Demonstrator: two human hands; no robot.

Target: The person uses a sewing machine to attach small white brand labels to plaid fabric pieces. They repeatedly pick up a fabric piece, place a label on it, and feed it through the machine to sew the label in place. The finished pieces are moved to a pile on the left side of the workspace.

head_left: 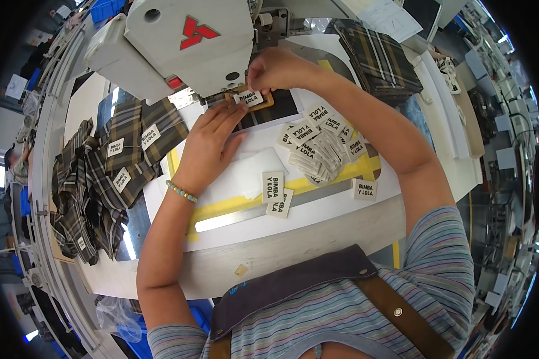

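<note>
A white label [249, 99] with dark print lies within an orange-brown frame [261, 106] beneath the sewing machine's head [188, 42]. Dark plaid fabric [275, 111] shows under and beside the frame. My left hand [214, 128] lies flat, fingers stretched, with its fingertips at the label's near left edge. From the right, my right hand [284, 69] reaches in with curled fingers, thumb and finger pinching at the label's upper right corner. The machine's needle area is mostly hidden behind its head.
Loose labels form a heap [320, 143] to the right, with a few more labels [273, 187] nearer me. Plaid pieces bearing labels [123, 149] hang over the table's left side. Folded plaid pieces [380, 57] are stacked at the back right. Yellow tape [239, 206] borders the white work surface.
</note>
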